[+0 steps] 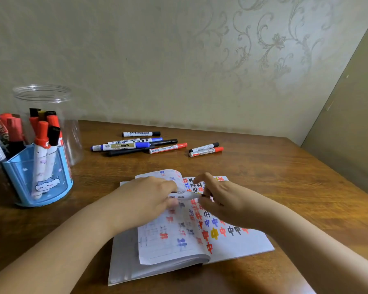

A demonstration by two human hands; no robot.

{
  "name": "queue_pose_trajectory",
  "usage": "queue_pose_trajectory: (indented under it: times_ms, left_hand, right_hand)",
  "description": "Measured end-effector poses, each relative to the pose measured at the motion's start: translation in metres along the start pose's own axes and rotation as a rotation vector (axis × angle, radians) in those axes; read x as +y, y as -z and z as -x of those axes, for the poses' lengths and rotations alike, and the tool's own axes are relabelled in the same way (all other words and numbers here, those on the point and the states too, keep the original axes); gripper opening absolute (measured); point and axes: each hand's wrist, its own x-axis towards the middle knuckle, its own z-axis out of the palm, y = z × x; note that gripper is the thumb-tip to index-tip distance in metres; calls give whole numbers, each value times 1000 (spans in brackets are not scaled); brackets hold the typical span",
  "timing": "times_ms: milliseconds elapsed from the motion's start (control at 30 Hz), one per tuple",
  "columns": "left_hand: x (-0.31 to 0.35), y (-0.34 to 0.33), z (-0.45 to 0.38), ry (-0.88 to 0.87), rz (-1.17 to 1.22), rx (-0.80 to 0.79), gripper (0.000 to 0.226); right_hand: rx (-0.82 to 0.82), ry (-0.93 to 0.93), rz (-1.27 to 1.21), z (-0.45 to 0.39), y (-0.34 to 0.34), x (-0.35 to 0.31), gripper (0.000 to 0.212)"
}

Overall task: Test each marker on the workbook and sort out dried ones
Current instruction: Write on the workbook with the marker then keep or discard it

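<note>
An open workbook point(238, 245) lies on the wooden table, its right page covered in red, blue, black and yellow marks. Over it my left hand point(149, 198) grips the white barrel of a marker point(188, 195) held level. My right hand point(223, 198) has its fingers curled at the marker's right end, where a dark tip or cap shows; I cannot tell which. Several markers point(140, 145) lie in a loose pile at the back of the table. Two more markers point(206, 150) lie to the right of that pile.
A blue pen holder point(51, 187) with several red and black markers stands at the left. Behind it is a clear plastic jar point(43, 96) holding more markers. A wall runs along the table's back and right edges.
</note>
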Motion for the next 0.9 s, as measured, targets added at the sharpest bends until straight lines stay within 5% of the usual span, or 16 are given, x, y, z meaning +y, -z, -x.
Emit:
queue_pose_trajectory:
  times_ms: [300, 467, 600, 733, 900]
  left_hand:
    - [-14, -19, 5, 189, 231, 194, 39]
    - [-11, -21, 11, 214, 286, 240, 35]
    - [1, -17, 15, 164, 344, 263, 31]
    - [26, -11, 14, 77, 469, 290, 23]
    - [48, -12, 17, -2, 647, 199, 25]
  right_hand:
    - [59, -31, -13, 6, -29, 17, 59]
    - [179, -91, -99, 12, -30, 19, 47]
    - [530, 37, 120, 23, -17, 1, 41]
    - [608, 252, 410, 25, -23, -16, 46]
    - [762, 234, 434, 36, -28, -12, 17]
